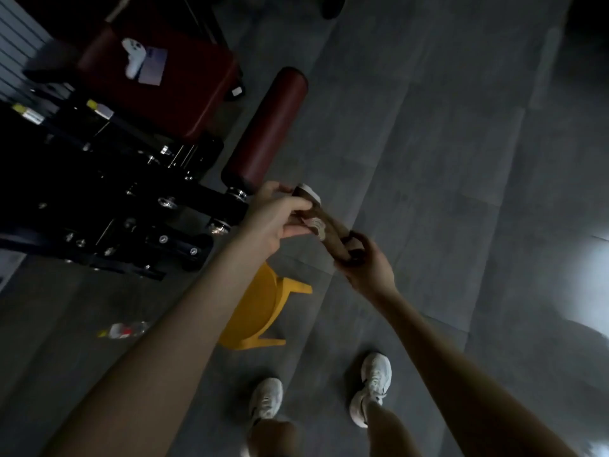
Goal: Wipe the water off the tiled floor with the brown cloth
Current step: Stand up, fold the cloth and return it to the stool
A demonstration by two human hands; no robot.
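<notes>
While the person stood on the grey tiled floor (428,159), the left hand (276,216) and right hand (365,262) each gripped one end of the twisted brown cloth with pale edging (324,225), held in the air above a yellow plastic stool (257,308).

A single head-worn wide-angle camera looks steeply down from standing height, tilted, past both outstretched arms to the grey floor (445,159), shoes (372,387) near the bottom edge.
</notes>
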